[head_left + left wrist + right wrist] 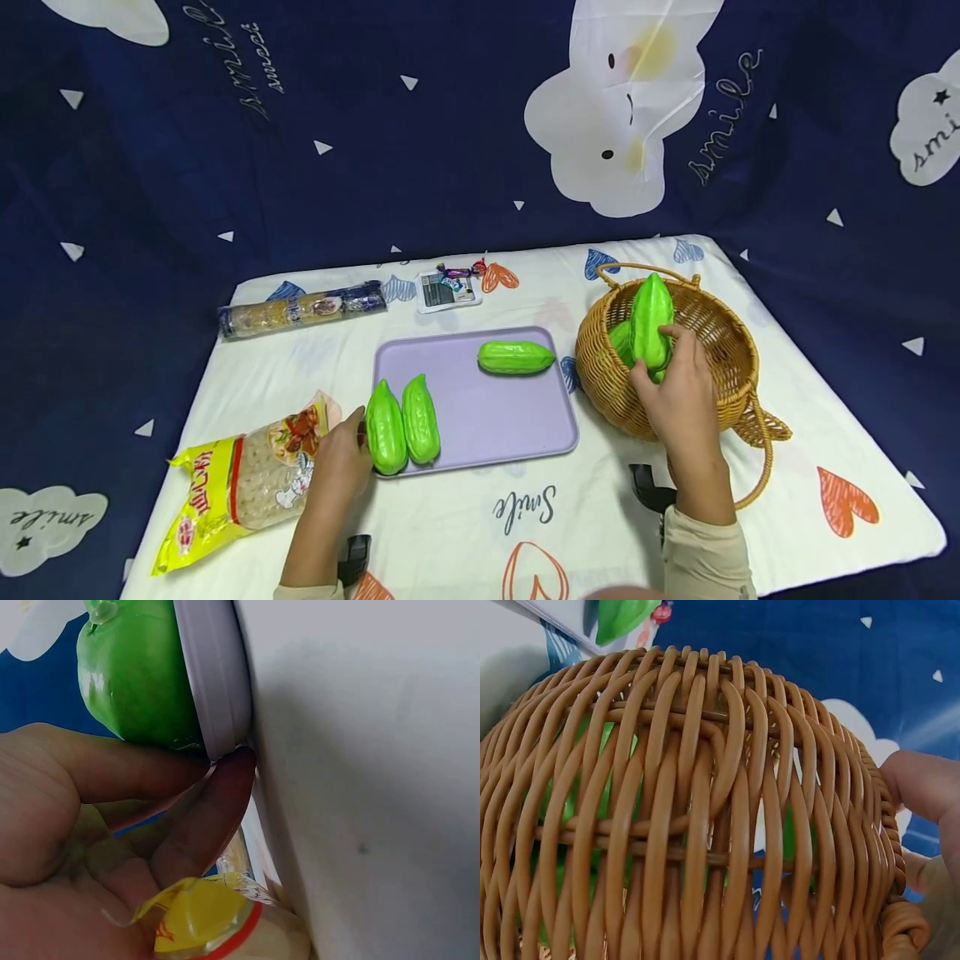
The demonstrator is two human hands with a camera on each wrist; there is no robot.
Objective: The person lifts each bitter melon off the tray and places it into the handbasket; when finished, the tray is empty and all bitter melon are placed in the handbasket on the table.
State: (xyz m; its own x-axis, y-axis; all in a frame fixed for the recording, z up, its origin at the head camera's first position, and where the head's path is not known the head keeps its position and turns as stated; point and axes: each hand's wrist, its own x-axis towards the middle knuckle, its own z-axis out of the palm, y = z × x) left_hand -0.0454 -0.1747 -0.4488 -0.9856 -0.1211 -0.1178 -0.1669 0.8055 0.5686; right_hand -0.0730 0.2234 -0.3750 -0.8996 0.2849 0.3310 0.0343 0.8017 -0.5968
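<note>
My right hand [684, 400] holds a glossy green ridged fruit [651, 321], pointed end up, over the mouth of a wicker basket [607, 387]. Another green fruit [620, 340] lies inside the basket, and green shows through its weave in the right wrist view. With thumb and finger, my left hand [343, 457] pinches the left rim of a lilac tray [216, 682]. Next to that hand, two green fruits [386, 429] [421, 419] lie side by side on the tray. A third green fruit [516, 357] lies crosswise near its far right corner.
A yellow-ended food bag [247, 475] lies left of the tray, beside my left forearm. At the back are a long clear-and-blue packet [303, 310], a small white packet [447, 292] and wrapped candies [459, 272]. The basket's handle [767, 454] loops out toward the front right.
</note>
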